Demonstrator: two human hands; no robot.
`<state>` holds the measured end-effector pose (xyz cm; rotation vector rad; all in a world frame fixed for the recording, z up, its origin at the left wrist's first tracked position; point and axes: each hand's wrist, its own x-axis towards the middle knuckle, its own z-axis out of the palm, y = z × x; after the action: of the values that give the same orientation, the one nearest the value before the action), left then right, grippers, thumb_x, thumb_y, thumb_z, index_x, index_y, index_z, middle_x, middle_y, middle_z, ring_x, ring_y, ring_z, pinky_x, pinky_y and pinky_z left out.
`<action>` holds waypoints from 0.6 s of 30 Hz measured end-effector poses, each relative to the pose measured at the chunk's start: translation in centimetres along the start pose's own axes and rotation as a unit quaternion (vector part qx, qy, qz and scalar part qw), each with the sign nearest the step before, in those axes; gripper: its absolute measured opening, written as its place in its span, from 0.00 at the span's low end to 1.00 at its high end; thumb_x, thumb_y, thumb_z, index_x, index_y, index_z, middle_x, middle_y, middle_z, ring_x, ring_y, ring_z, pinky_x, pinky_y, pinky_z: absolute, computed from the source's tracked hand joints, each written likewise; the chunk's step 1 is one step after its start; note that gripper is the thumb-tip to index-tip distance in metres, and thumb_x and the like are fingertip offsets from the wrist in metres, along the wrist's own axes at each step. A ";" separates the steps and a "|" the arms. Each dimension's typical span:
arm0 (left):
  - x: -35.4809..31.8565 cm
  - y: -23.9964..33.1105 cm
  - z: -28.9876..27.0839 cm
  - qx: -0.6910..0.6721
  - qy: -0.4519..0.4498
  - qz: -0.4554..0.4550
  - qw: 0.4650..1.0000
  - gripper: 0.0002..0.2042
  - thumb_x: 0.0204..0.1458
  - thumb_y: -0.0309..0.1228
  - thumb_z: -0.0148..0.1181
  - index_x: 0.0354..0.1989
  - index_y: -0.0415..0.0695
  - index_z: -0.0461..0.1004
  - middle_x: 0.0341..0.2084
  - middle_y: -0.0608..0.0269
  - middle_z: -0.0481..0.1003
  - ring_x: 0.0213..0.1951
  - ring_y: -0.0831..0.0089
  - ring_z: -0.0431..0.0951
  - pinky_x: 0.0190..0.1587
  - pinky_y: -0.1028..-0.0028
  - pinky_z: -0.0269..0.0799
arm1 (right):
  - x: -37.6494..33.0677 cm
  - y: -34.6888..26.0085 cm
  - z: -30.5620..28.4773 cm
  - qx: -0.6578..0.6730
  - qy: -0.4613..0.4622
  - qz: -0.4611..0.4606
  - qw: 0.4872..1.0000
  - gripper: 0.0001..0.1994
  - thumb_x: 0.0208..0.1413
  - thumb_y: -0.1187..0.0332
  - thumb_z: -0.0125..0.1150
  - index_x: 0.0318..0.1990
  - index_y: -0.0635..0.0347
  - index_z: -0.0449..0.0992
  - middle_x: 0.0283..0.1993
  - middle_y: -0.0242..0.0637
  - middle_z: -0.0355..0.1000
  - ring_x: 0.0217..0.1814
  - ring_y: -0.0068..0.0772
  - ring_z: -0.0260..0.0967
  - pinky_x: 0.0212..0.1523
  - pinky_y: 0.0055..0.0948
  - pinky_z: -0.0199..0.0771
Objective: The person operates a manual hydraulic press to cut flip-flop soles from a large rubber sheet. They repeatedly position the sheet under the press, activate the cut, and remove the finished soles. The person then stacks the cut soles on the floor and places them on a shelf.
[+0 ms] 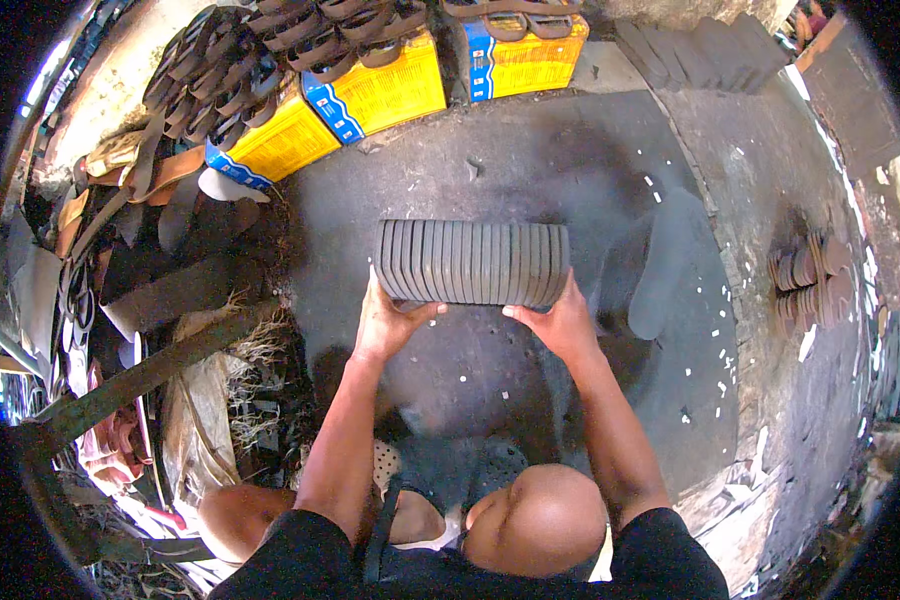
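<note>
Between my two hands is a long row of dark grey shoe soles [470,262], pressed face to face with their edges toward me. My left hand [392,322] grips the left end, its thumb along the near side. At the right end my right hand [560,322] holds on in the same way, thumb pointing inward. The other fingers of both hands are mostly hidden behind the end soles. Below the row lies the dark work surface; I cannot tell whether the soles touch it.
Yellow-and-blue boxes [375,88] stand at the back, with dark strapped sandals [215,85] piled on and beside them. Dark sole pieces [705,52] lean at the back right; small stacks of soles [810,282] sit far right. A wooden bar [150,365] slants across the left clutter.
</note>
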<state>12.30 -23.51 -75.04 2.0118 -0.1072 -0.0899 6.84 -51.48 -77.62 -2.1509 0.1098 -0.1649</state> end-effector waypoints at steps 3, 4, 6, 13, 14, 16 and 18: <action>0.0 -1.8 -0.6 0.055 -0.057 -0.066 0.995 0.42 0.38 0.32 0.85 0.62 0.42 0.64 0.54 0.54 0.77 0.53 0.62 0.80 0.56 0.61 0.79 | -0.4 -0.2 0.4 -0.021 -0.005 0.000 1.000 0.47 0.40 0.52 0.84 0.64 0.61 0.61 0.61 0.57 0.70 0.62 0.64 0.70 0.59 0.51 0.75; 0.7 -1.9 -0.4 0.071 -0.091 -0.098 0.988 0.41 0.38 0.32 0.85 0.61 0.41 0.64 0.53 0.54 0.77 0.53 0.62 0.80 0.55 0.62 0.79 | -0.3 -0.3 0.4 -0.021 -0.005 0.000 1.000 0.47 0.41 0.51 0.84 0.64 0.61 0.61 0.60 0.58 0.71 0.61 0.65 0.71 0.58 0.51 0.75; 0.9 -2.1 -0.3 0.044 -0.025 -0.050 0.997 0.44 0.36 0.39 0.86 0.61 0.38 0.65 0.53 0.51 0.78 0.52 0.61 0.81 0.55 0.63 0.78 | -0.2 -0.7 0.4 -0.020 -0.005 0.000 1.000 0.47 0.42 0.49 0.83 0.64 0.63 0.60 0.57 0.59 0.73 0.59 0.67 0.72 0.56 0.52 0.76; 0.5 -3.8 0.2 0.166 -0.001 -0.133 0.977 0.56 0.47 0.61 0.73 0.71 0.26 0.55 0.54 0.33 0.76 0.59 0.47 0.77 0.62 0.56 0.72 | 1.1 -0.7 0.8 -0.128 -0.071 0.147 0.978 0.43 0.53 0.37 0.69 0.59 0.71 0.67 0.48 0.68 0.76 0.51 0.71 0.76 0.52 0.59 0.76; 0.2 -4.9 0.7 0.167 0.000 -0.130 0.977 0.55 0.48 0.61 0.72 0.71 0.27 0.56 0.56 0.32 0.74 0.60 0.46 0.76 0.63 0.56 0.71 | 0.9 0.6 1.9 -0.116 -0.070 0.137 0.981 0.44 0.53 0.37 0.69 0.59 0.71 0.66 0.49 0.68 0.76 0.52 0.71 0.76 0.52 0.59 0.75; -0.8 -7.0 1.9 0.168 -0.001 -0.128 0.977 0.53 0.49 0.61 0.71 0.71 0.29 0.57 0.59 0.31 0.71 0.62 0.44 0.73 0.65 0.55 0.69 | 0.3 2.4 4.2 -0.094 -0.069 0.118 0.986 0.44 0.53 0.37 0.69 0.60 0.72 0.66 0.49 0.68 0.76 0.52 0.71 0.75 0.53 0.59 0.75; -1.4 -8.0 2.6 0.155 0.001 -0.143 0.978 0.49 0.54 0.58 0.68 0.72 0.32 0.57 0.63 0.35 0.65 0.65 0.43 0.69 0.67 0.55 0.66 | -0.1 3.7 5.3 -0.099 -0.064 0.119 0.986 0.44 0.56 0.38 0.66 0.62 0.73 0.64 0.54 0.68 0.73 0.57 0.70 0.72 0.57 0.57 0.72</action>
<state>10.93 -22.29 -83.35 2.3274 0.1830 -0.2687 7.53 -49.12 -83.58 -2.3186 0.3182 0.1272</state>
